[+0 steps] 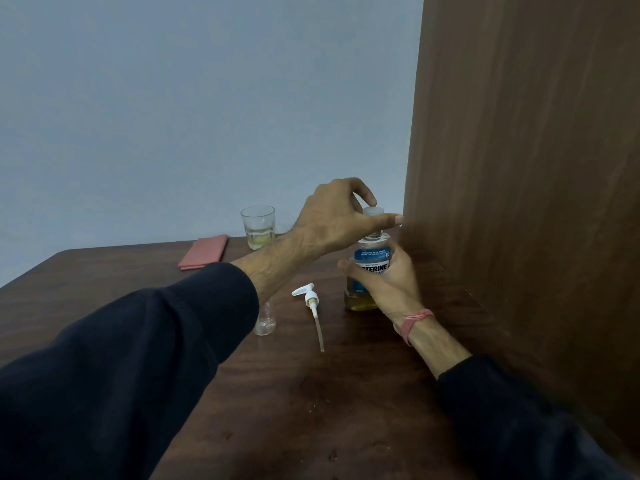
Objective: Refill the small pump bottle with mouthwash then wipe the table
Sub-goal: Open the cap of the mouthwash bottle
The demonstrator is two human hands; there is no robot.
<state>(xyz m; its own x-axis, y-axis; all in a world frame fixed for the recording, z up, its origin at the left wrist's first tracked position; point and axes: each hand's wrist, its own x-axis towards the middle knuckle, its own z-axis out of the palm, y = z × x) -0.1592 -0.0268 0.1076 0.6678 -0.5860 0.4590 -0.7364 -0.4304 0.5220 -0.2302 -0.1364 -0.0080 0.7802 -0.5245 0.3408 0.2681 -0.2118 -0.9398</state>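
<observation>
A mouthwash bottle (372,258) with a blue label and yellowish liquid at its base stands on the dark wooden table (311,393), close to the wooden panel. My right hand (388,282) wraps around its body. My left hand (341,218) reaches over from the left, fingers closed on the clear cap (373,212). The white pump head (310,303) with its long tube lies flat on the table, left of the bottle. The small clear pump bottle (265,322) stands open just below my left forearm, partly hidden by the sleeve.
A drinking glass (258,226) with a little yellowish liquid stands at the table's far edge. A folded pink cloth (204,251) lies to its left. A tall brown wooden panel (519,168) rises along the right side. A pale wall stands behind.
</observation>
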